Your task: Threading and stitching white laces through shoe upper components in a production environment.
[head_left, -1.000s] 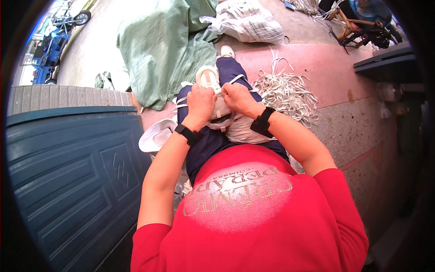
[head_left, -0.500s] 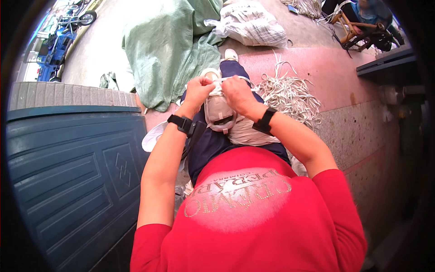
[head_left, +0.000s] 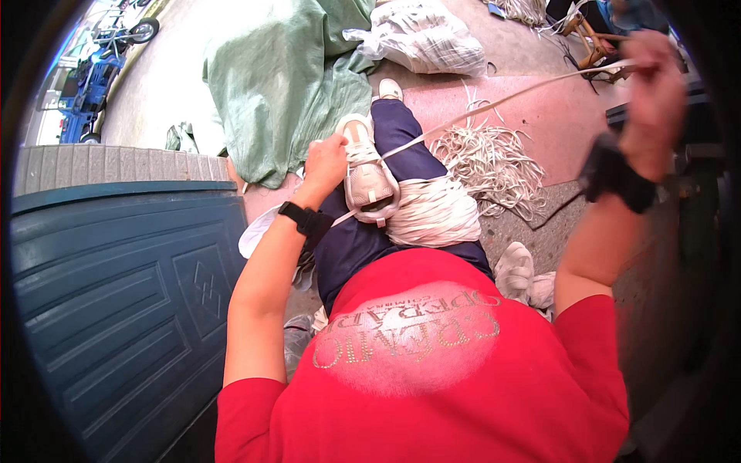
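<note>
A beige and pink sneaker [head_left: 373,179] rests on my lap, its toe pointing away from me. My left hand [head_left: 327,162] is closed on the sneaker's left side, next to the lacing. Far out to the right, my right hand [head_left: 654,96] is raised and somewhat blurred, its fingers closed on a white shoelace [head_left: 494,102]. The lace runs taut from the sneaker's eyelets up to that hand. A short lace end sticks out left of the heel. Beside the sneaker, a thick bundle of white laces [head_left: 434,214] lies across my right thigh.
A tangled heap of laces [head_left: 494,170] lies on the floor by my right leg. Ahead are a green tarp [head_left: 285,85] and a plastic bag [head_left: 424,38]. A blue panelled door [head_left: 131,301] stands left. More shoes [head_left: 515,270] sit at my right hip.
My right hand has swung from the sneaker up and far to the right, drawing the lace out long. My left hand has stayed at the sneaker, which now shows more fully.
</note>
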### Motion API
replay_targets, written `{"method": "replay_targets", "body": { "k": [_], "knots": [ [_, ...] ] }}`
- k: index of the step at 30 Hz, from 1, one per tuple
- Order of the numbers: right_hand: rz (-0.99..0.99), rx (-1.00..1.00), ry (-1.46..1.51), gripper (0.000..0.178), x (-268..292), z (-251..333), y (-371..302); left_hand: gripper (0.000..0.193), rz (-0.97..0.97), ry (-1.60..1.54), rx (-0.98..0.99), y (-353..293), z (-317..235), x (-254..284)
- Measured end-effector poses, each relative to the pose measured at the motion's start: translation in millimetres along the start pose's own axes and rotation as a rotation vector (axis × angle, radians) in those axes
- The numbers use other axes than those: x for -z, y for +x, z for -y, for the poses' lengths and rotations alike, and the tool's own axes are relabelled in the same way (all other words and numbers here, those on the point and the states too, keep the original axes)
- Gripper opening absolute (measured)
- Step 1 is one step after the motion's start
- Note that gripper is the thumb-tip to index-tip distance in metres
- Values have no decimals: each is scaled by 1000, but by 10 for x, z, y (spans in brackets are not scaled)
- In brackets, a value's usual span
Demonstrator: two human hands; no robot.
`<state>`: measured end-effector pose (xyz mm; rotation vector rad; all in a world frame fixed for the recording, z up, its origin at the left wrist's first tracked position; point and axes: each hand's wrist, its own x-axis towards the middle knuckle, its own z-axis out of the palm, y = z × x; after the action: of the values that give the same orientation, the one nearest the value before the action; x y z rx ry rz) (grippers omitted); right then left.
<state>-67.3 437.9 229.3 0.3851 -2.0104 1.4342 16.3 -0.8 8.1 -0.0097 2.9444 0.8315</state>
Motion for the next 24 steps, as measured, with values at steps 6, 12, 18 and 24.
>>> {"method": "replay_targets", "body": {
  "k": [6,12,18,24],
  "knots": [
    [554,-938,325,18,-1868,-115,-1374,25,82,175,-96,-124,289,51],
    [887,-247,-224,18,-2709,-130,-2504,19,86,491,-240,-215,31,153],
    [1001,-100,-440,8,-2919,11,-2605,12,24,261,-207,-336,75,96],
    [949,94,-465,7,-3037,-138,-2626,13,7,287,-208,-311,86,106]
  ]
}}
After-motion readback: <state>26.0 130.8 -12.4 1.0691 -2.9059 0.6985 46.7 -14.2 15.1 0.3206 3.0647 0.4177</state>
